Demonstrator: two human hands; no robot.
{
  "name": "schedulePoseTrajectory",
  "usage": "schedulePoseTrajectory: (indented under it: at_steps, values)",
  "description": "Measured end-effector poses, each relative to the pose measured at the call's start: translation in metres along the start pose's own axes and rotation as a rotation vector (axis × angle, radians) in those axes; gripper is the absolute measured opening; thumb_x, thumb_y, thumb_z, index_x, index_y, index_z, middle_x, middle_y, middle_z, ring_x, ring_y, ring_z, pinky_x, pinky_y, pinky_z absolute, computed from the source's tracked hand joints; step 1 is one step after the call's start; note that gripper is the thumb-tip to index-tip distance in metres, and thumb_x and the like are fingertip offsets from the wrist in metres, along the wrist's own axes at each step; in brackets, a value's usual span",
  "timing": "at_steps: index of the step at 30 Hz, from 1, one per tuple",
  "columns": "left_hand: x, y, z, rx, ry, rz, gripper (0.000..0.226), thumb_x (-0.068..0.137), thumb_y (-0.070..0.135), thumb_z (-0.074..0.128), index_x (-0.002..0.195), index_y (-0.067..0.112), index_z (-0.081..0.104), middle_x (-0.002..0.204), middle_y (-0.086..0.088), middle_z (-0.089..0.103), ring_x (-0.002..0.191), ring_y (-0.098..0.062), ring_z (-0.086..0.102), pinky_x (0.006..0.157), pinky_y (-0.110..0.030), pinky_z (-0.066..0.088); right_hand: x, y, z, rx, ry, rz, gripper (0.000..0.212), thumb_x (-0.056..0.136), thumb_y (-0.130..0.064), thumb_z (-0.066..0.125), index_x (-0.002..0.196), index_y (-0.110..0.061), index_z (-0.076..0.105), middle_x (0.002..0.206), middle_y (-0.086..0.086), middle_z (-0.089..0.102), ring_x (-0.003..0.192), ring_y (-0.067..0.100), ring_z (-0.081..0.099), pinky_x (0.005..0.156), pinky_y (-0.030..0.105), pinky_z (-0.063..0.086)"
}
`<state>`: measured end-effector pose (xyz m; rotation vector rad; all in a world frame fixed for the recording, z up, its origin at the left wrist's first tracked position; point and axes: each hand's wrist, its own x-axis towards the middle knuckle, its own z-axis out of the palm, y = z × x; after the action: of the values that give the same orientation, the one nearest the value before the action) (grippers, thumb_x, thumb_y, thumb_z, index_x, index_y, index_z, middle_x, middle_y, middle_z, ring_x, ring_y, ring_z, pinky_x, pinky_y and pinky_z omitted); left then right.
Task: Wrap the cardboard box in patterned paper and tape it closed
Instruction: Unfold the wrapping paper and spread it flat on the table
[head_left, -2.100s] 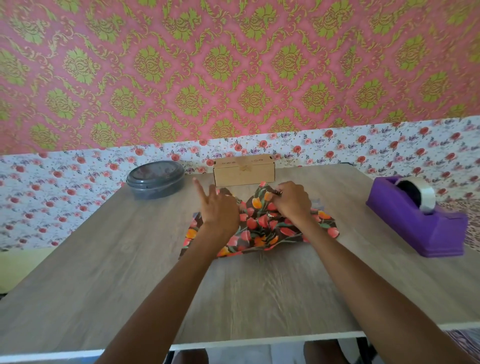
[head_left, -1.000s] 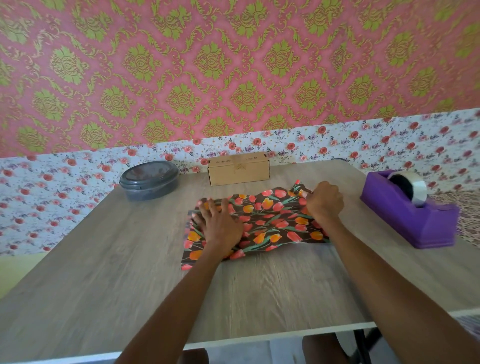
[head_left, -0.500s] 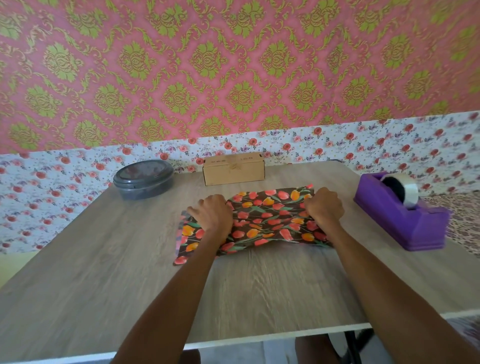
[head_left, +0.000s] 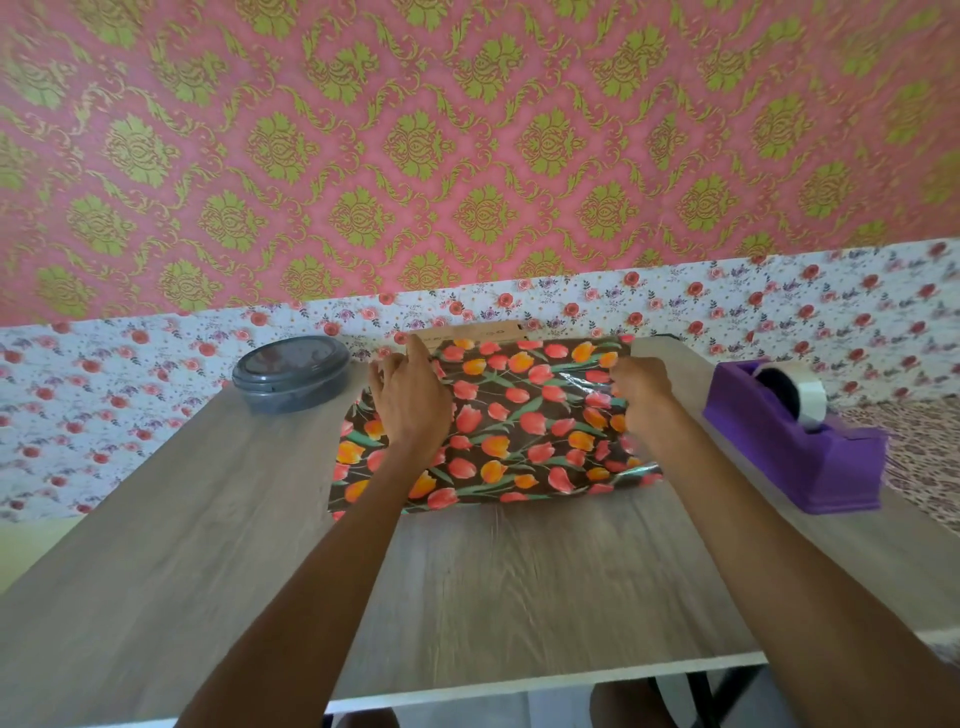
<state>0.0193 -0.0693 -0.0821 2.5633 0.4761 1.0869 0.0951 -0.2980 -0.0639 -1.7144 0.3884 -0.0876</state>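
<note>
Grey lidded container (head_left: 291, 379); left hand (head_left: 410, 405) curled on the left edge of the patterned paper (head_left: 519, 426), whose far edge hides most of the cardboard box (head_left: 467, 330) behind it; right hand (head_left: 641, 395) clamped on the right edge; purple tape dispenser (head_left: 795, 441): apparently the sheet-spreading step, next calling for the box centred on flattened paper.

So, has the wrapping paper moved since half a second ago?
Yes. The patterned paper has spread toward the cardboard box, and its far edge now hides most of it.
</note>
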Motion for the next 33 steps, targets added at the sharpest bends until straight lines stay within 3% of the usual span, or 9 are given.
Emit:
schedulePoseTrajectory:
  at_steps: [4,8,12,18,20,23,25,28,33]
  values:
    - [-0.001,0.004,-0.012,-0.048,-0.036,-0.096,0.032,0.093,0.013,0.052,0.124,0.006,0.045,0.101,-0.016,0.069,0.122,-0.034,0.046,0.11,-0.051,0.027,-0.005,-0.002,-0.002,-0.061,0.142,-0.057,0.031,0.103,-0.013,0.046,0.074,-0.007,0.054,0.071,0.005,0.056,0.047,0.01,0.036,0.036,0.023,0.027]
    - [-0.007,0.01,-0.025,-0.164,-0.06,-0.089,0.023,0.091,0.01,0.056,0.111,0.015,0.044,0.101,-0.009,0.066,0.12,-0.03,0.039,0.105,-0.049,0.023,-0.016,0.006,-0.005,-0.079,0.167,-0.171,0.029,0.099,-0.01,0.048,0.122,-0.006,0.064,0.114,0.012,0.07,0.06,0.015,0.052,0.047,0.024,0.034]
    - [-0.005,0.009,-0.041,-0.076,0.003,0.031,0.04,0.088,0.009,0.061,0.123,0.024,0.049,0.113,-0.001,0.065,0.122,-0.029,0.037,0.104,-0.048,0.022,-0.033,0.008,-0.014,-0.587,0.407,-0.673,0.049,0.084,-0.009,0.07,0.13,-0.012,0.051,0.123,0.015,0.059,0.108,0.035,0.058,0.083,0.045,0.051]
    - [-0.007,0.013,-0.063,0.205,0.065,0.193,0.017,0.085,0.02,0.071,0.102,0.022,0.074,0.126,-0.003,0.058,0.13,-0.032,0.036,0.11,-0.055,0.018,-0.062,-0.004,-0.018,-0.981,0.42,-1.229,0.048,0.085,-0.028,0.074,0.127,-0.015,0.055,0.12,0.01,0.062,0.114,0.033,0.053,0.092,0.046,0.045]
    - [-0.008,0.013,-0.068,0.198,0.055,0.241,0.018,0.084,0.013,0.068,0.1,0.021,0.073,0.122,-0.003,0.064,0.132,-0.029,0.04,0.114,-0.054,0.012,-0.074,-0.013,-0.021,-0.987,0.346,-1.198,0.039,0.096,-0.044,0.052,0.12,-0.015,0.061,0.111,0.008,0.068,0.11,0.032,0.055,0.091,0.045,0.043]
    - [-0.013,0.014,-0.081,0.1,0.005,0.269,0.025,0.083,-0.001,0.061,0.099,0.017,0.069,0.097,-0.004,0.071,0.111,-0.026,0.058,0.114,-0.047,0.02,-0.092,-0.027,-0.028,-1.1,0.277,-1.003,0.079,0.093,-0.066,0.015,0.111,-0.013,0.07,0.111,0.011,0.068,0.114,0.035,0.054,0.094,0.047,0.04]
    - [-0.016,0.012,-0.089,0.045,-0.011,0.293,0.021,0.086,-0.001,0.059,0.096,0.016,0.066,0.086,-0.004,0.072,0.094,-0.026,0.063,0.106,-0.041,0.032,-0.101,-0.036,-0.032,-1.125,0.291,-0.916,0.074,0.094,-0.068,0.028,0.113,-0.009,0.067,0.118,0.014,0.064,0.118,0.038,0.052,0.097,0.048,0.038]
    - [-0.021,0.012,-0.099,0.003,0.001,0.304,0.012,0.092,0.005,0.058,0.094,0.015,0.063,0.08,-0.003,0.07,0.082,-0.026,0.063,0.1,-0.04,0.037,-0.108,-0.049,-0.031,-1.14,0.243,-0.946,0.043,0.087,-0.022,0.071,0.126,-0.009,0.057,0.123,0.014,0.059,0.118,0.038,0.051,0.096,0.048,0.044]
    - [-0.021,0.012,-0.106,0.023,0.034,0.258,0.015,0.091,0.005,0.057,0.099,0.017,0.063,0.083,-0.004,0.068,0.09,-0.026,0.06,0.095,-0.04,0.035,-0.114,-0.05,-0.026,-0.745,-0.073,-1.042,0.028,0.083,0.001,0.068,0.108,-0.013,0.071,0.118,0.01,0.066,0.082,0.024,0.063,0.064,0.028,0.045]
